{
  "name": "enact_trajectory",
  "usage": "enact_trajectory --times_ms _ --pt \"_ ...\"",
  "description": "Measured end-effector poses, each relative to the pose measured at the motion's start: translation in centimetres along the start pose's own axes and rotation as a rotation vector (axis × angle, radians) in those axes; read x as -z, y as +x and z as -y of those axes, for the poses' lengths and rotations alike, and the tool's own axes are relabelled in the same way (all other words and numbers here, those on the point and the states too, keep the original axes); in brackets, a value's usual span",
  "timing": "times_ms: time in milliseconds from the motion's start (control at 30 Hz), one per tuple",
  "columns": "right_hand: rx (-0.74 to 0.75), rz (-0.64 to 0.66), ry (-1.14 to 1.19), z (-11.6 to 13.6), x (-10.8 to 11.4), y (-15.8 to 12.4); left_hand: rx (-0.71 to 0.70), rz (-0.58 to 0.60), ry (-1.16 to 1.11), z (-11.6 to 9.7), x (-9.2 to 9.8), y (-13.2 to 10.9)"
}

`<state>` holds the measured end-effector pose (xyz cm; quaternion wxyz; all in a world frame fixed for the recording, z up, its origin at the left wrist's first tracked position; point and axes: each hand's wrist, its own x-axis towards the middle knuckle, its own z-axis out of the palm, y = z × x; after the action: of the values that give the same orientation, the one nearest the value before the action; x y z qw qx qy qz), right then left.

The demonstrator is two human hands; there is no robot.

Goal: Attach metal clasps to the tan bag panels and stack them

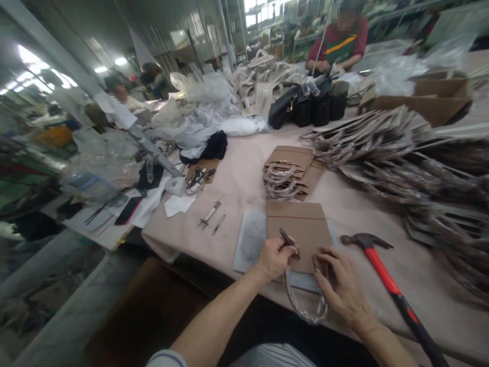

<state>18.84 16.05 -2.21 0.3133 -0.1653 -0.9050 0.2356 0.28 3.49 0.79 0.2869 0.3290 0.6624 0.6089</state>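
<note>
A brown flat bag panel lies on a grey slab at the table's front edge. Its plastic-wrapped loop handle hangs toward me over that edge. Closed around a dark, pen-like tool, my left hand rests on the panel's lower left. The tool leans, with its lower tip near the panel; its exact kind is unclear. My right hand curls at the panel's lower right corner beside the handle's end, thumb and fingers at the edge. The palm side of that grip is partly hidden.
A claw hammer with a red and black handle lies at right. More brown panels with handles are stacked behind. Wrapped pieces pile up at right. Calipers lie at left. A co-worker sits across, beyond black bags.
</note>
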Motion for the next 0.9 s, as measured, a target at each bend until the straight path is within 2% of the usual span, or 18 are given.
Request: enact_trajectory --times_ms 100,267,467,733,900 --pt "-0.022 -0.039 -0.047 0.1 -0.6 -0.1 -0.012 0.008 0.027 -0.2 0.3 -0.1" --pt "-0.015 -0.006 -0.085 0.5 -0.6 -0.1 -0.002 -0.048 0.023 0.1 1.3 -0.2" --pt "-0.027 -0.015 -0.124 1.6 -0.7 -0.5 0.047 -0.001 -0.027 0.4 2.0 -0.1" --pt "-0.019 0.011 -0.124 2.0 -0.7 -0.4 -0.016 -0.002 0.063 -0.4 0.8 -0.4" --pt "-0.015 -0.001 -0.105 2.2 -0.6 -0.2 -0.002 -0.049 0.017 -0.6 0.2 -0.8"
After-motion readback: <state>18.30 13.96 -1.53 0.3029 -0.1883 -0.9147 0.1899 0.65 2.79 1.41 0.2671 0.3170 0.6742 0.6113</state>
